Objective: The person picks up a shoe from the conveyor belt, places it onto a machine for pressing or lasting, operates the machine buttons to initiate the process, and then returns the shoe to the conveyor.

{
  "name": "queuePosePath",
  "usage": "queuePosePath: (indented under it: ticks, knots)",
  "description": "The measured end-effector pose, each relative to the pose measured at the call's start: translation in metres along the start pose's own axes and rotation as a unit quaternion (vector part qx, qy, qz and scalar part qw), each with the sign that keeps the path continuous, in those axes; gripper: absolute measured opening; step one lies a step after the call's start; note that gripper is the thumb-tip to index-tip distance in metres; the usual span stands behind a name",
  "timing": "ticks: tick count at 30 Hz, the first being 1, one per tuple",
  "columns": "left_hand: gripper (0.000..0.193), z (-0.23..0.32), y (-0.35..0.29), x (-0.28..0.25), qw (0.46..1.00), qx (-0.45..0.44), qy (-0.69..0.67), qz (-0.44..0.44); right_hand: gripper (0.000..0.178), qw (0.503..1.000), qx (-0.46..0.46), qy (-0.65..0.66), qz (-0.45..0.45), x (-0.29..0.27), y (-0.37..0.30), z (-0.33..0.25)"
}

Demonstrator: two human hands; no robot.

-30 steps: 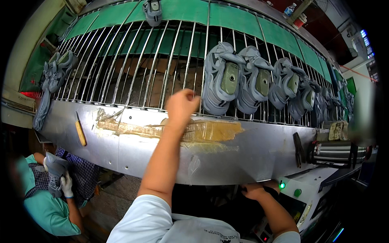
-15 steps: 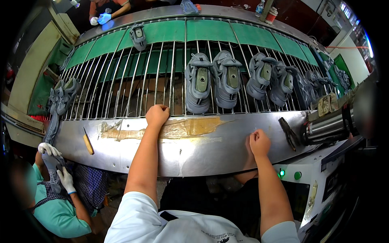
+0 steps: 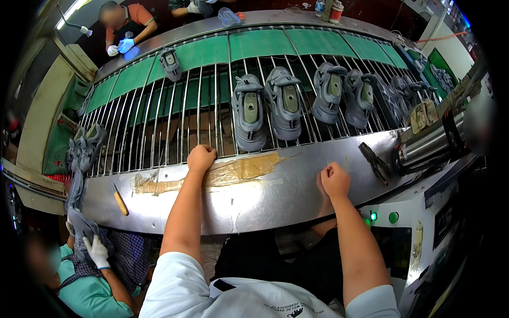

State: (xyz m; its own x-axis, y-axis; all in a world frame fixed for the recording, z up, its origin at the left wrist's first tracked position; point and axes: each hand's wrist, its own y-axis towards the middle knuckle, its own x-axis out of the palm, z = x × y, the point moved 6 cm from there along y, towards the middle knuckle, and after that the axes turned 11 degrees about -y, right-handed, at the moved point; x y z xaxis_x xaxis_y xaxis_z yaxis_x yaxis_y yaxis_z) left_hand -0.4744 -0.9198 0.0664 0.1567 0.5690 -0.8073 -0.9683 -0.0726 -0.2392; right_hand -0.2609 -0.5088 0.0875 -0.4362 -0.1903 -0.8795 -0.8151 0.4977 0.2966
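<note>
Your left hand point(image 3: 201, 158) rests as a closed fist on the far edge of the steel apron point(image 3: 254, 204), fingers curled tight at the start of the wire rack point(image 3: 175, 122), holding nothing that shows. Just beside it lies a strip of brown tape point(image 3: 233, 172) stuck along the steel. Your right hand point(image 3: 335, 180) is also fisted, knuckles down on the bare steel, well apart from the left; whether it grips anything you cannot tell. On the rack just beyond your left hand stand 2 grey shoes point(image 3: 268, 108), toes toward you, side by side. A yellow-handled tool point(image 3: 121, 201) lies at the apron's left.
</note>
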Motion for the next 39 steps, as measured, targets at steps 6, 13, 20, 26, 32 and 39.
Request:
queuePosePath:
  ticks: [6,13,20,26,32,39]
  knots:
    - [0.022,0.006,0.001,-0.002,1.0,0.007,0.01,-0.005,0.011,1.0,0.005,-0.006,-0.001,0.001,0.002,-0.001]
    - [0.03,0.071,-0.021,0.038,0.996,0.084,0.023,0.003,0.012,1.0,0.011,-0.004,-0.007,-0.001,0.0,-0.004]
    - [0.032,0.064,0.004,0.058,0.996,0.057,0.034,-0.066,0.012,1.0,0.019,-0.002,-0.022,0.002,0.001,-0.002]
    - [0.028,0.049,0.016,0.064,0.99,0.065,-0.05,-0.116,0.011,0.999,0.022,0.013,-0.028,0.001,0.002,-0.005]
    - [0.028,0.069,-0.001,0.055,0.997,0.073,0.008,-0.022,0.012,0.999,0.025,0.011,-0.029,0.0,0.001,-0.005]
    - [0.02,0.073,-0.008,0.054,0.991,0.12,-0.056,-0.006,0.012,1.0,0.011,0.01,-0.013,0.0,0.001,-0.005]
